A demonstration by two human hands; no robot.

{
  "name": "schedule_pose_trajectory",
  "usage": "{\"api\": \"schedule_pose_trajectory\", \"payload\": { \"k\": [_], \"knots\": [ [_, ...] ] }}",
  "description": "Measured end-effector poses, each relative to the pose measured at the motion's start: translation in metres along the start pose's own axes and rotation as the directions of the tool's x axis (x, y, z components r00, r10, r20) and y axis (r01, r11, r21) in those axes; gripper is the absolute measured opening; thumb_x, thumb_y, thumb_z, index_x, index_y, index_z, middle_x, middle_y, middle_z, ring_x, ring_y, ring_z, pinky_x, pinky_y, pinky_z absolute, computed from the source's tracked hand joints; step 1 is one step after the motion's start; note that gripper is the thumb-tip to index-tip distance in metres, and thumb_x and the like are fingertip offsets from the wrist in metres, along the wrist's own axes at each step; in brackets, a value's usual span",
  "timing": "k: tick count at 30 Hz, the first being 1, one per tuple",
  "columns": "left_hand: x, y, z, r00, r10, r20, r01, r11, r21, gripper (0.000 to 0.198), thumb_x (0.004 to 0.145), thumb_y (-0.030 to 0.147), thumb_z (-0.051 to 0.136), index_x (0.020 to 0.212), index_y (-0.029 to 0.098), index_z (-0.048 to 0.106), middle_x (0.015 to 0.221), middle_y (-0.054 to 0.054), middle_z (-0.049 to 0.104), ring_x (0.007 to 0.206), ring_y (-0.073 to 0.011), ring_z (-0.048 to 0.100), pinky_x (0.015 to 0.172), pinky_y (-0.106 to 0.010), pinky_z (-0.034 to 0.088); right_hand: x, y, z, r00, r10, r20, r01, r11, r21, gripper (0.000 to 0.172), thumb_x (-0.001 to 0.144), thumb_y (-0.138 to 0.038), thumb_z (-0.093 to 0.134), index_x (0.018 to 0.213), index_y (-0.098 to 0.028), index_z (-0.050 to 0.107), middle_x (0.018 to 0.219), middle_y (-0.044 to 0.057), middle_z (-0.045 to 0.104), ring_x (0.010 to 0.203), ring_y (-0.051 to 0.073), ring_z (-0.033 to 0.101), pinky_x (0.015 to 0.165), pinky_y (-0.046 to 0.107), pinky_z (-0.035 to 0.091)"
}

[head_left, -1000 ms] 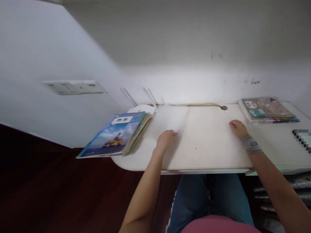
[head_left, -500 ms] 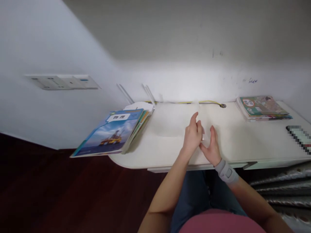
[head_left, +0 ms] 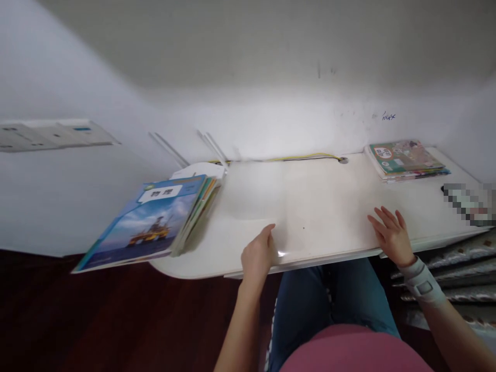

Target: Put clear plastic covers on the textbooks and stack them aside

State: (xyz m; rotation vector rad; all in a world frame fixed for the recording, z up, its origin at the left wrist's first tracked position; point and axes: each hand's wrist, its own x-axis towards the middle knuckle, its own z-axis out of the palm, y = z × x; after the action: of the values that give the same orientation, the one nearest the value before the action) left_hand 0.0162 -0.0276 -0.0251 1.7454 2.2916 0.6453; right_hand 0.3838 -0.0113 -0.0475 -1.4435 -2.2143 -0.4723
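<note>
My left hand (head_left: 256, 256) is at the front edge of the white desk (head_left: 325, 206), its fingers curled and the index finger pointing up and right. A clear plastic sheet (head_left: 251, 191), hard to make out against the white top, stretches from that hand towards the back of the desk. A small bright glint shows beside the curled fingers, which appear to grip the sheet's near part. Over the desk's front right, my right hand (head_left: 392, 235) is open, fingers spread, holding nothing. A grey band is around that wrist.
On the left, a stack of books (head_left: 155, 222) with a blue cover overhangs the desk, before a white router (head_left: 197, 169) with antennas. Another book stack (head_left: 406, 159) lies back right, near a blurred-out phone-like object (head_left: 468, 204). A yellow cable (head_left: 306, 156) runs along the wall.
My hands, close together before, are now far apart: the left moved left and nearer, the right moved right and spread its fingers. The clear sheet shifted left. The view turned slightly right.
</note>
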Motion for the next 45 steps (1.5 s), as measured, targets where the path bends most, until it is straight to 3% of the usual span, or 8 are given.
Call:
{"api": "schedule_pose_trajectory", "payload": {
  "k": [5,9,14,21,25,30,34,45],
  "knots": [
    [-0.005,0.004,0.016,0.985,0.141,-0.103,-0.112,0.963,0.247,0.039,0.092,0.022,0.037,0.121,0.018,0.061,0.115,-0.016,0.06,0.104,-0.0287,0.058,0.083,-0.042,0.05,-0.025,0.013,0.008,0.944,-0.021,0.328,0.023,1.0,0.0,0.044,0.091,-0.04,0.044,0.131,-0.023,0.052,0.141,0.012,0.049,0.13,0.03,0.042,0.102,0.051,0.036],
    [-0.001,0.036,0.021,0.925,0.316,-0.213,-0.266,0.936,0.231,0.04,0.093,0.022,0.036,0.126,0.011,0.056,0.139,-0.021,0.045,0.133,-0.0338,0.036,0.104,-0.05,0.037,-0.003,0.01,0.006,0.944,0.024,0.33,-0.019,1.0,-0.019,0.055,0.089,-0.052,0.043,0.137,-0.024,0.047,0.147,0.014,0.04,0.135,0.033,0.034,0.106,0.056,0.028],
    [-0.004,0.083,0.047,0.891,0.438,0.121,-0.454,0.864,0.22,0.055,0.091,0.049,0.04,0.141,0.024,0.041,0.154,-0.014,0.026,0.142,-0.0397,0.012,0.105,-0.068,0.019,0.036,-0.002,0.031,0.95,0.1,0.296,-0.099,0.995,-0.017,0.063,0.088,-0.056,0.042,0.141,-0.021,0.042,0.15,0.019,0.032,0.137,0.038,0.029,0.104,0.063,0.025],
    [-0.006,0.077,0.056,0.91,0.283,0.303,-0.354,0.912,0.21,0.07,0.089,0.065,0.019,0.147,0.027,0.028,0.156,-0.009,0.022,0.142,-0.0412,0.012,0.103,-0.074,0.012,0.04,0.003,0.058,0.909,0.03,0.415,-0.047,0.998,0.032,0.063,0.09,-0.058,0.037,0.141,-0.021,0.04,0.148,0.018,0.036,0.135,0.038,0.032,0.099,0.068,0.028],
    [-0.004,0.074,0.052,0.917,0.275,0.287,-0.34,0.917,0.208,0.069,0.089,0.065,0.021,0.147,0.027,0.029,0.156,-0.007,0.022,0.141,-0.0414,0.013,0.104,-0.074,0.012,0.043,0.001,0.058,0.93,0.039,0.366,-0.065,0.996,0.06,0.058,0.09,-0.053,0.041,0.137,-0.02,0.046,0.146,0.018,0.04,0.134,0.037,0.034,0.1,0.066,0.029],
    [-0.007,0.07,0.054,0.923,0.325,0.206,-0.367,0.903,0.223,0.062,0.092,0.057,0.025,0.143,0.024,0.038,0.152,-0.009,0.031,0.139,-0.0405,0.021,0.105,-0.071,0.016,0.027,0.004,0.043,0.982,0.151,0.113,-0.17,0.97,0.175,0.042,0.093,-0.041,0.039,0.122,-0.018,0.059,0.132,0.015,0.056,0.126,0.029,0.046,0.102,0.053,0.034],
    [-0.008,0.063,0.057,0.922,0.379,0.072,-0.385,0.889,0.247,0.053,0.093,0.048,0.032,0.135,0.02,0.049,0.144,-0.012,0.045,0.135,-0.0363,0.033,0.108,-0.064,0.018,-0.007,0.037,0.019,0.943,0.334,-0.01,-0.329,0.932,0.156,0.037,0.091,-0.038,0.042,0.115,-0.019,0.063,0.122,0.014,0.062,0.115,0.027,0.053,0.097,0.047,0.041],
    [-0.005,0.06,0.056,0.875,0.484,-0.012,-0.467,0.85,0.244,0.043,0.092,0.04,0.037,0.121,0.018,0.06,0.131,-0.013,0.058,0.127,-0.0303,0.045,0.106,-0.05,0.031,-0.076,0.19,-0.024,0.657,0.735,-0.167,-0.75,0.617,-0.239,0.05,0.086,-0.044,0.044,0.12,-0.011,0.059,0.132,0.023,0.049,0.12,0.036,0.043,0.097,0.055,0.033]
  ]
}}
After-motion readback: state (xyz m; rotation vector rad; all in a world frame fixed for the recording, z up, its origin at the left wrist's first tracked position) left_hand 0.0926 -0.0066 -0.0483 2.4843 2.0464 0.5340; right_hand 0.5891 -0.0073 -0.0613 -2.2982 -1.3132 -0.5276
